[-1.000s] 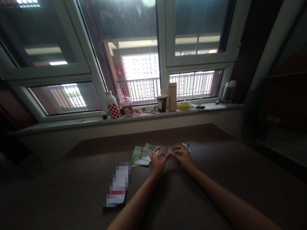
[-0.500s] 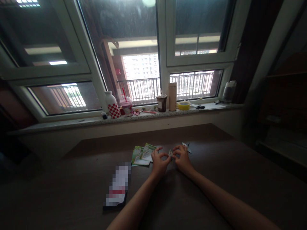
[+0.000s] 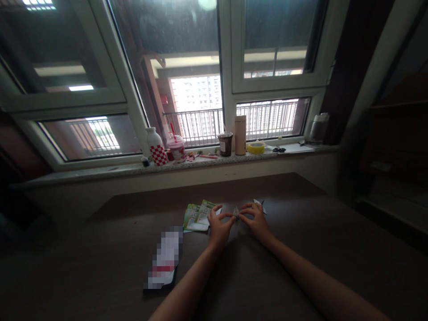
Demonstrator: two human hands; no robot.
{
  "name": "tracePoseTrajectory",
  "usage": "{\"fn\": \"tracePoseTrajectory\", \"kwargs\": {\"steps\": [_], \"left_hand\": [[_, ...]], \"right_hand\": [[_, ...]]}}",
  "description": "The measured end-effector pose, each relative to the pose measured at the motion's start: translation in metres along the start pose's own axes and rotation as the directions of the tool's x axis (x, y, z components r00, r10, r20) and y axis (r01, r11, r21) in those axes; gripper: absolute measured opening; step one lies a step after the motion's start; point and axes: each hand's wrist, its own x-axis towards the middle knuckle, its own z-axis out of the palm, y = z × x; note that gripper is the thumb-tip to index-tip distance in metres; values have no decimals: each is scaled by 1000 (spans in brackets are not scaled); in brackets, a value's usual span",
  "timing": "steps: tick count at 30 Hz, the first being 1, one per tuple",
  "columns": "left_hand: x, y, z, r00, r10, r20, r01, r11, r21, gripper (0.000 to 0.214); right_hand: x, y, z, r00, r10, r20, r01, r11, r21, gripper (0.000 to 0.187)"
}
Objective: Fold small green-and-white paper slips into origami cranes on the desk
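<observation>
A small folded piece of paper (image 3: 236, 212), pale green and white, is held between my two hands just above the dark table. My left hand (image 3: 219, 226) pinches its left side with thumb and forefinger. On its right side, the thumb and fingertips of my right hand (image 3: 256, 220) are closed on it. Green-and-white printed leaflets (image 3: 195, 218) lie overlapping beside my left hand, which partly covers one. Just beyond my right hand is another folded paper piece (image 3: 260, 205), partly hidden by the fingers.
A phone (image 3: 163, 258) with a blurred-out screen lies on the table (image 3: 100, 267) left of my forearm. Along the windowsill stand a checkered bottle (image 3: 158, 149), drink cups (image 3: 225, 143), a tan flask (image 3: 240, 136), yellow tape (image 3: 256, 148) and scissors (image 3: 279, 150).
My left hand has shifted slightly left, and the paper between my hands now looks narrower and more upright. My right hand's fingers have moved a little left.
</observation>
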Motion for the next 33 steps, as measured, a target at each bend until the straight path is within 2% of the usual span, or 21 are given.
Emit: {"fn": "tracePoseTrajectory", "kwargs": {"steps": [12, 20, 27, 33], "left_hand": [[-3, 10, 1, 999, -9, 43, 8, 1000, 30, 2], [-1, 4, -1, 1000, 5, 0, -5, 1000, 1, 7], [1, -1, 0, 1000, 11, -9, -11, 1000, -18, 14], [-1, 2, 0, 1000, -2, 6, 2, 1000, -14, 12]], "right_hand": [[-2, -2, 9, 995, -14, 101, 15, 1000, -8, 12], [4, 6, 2, 997, 31, 66, -34, 998, 48, 23], [5, 13, 2, 991, 81, 108, -90, 993, 80, 28], [4, 9, 2, 993, 45, 106, -51, 997, 52, 26]]}}
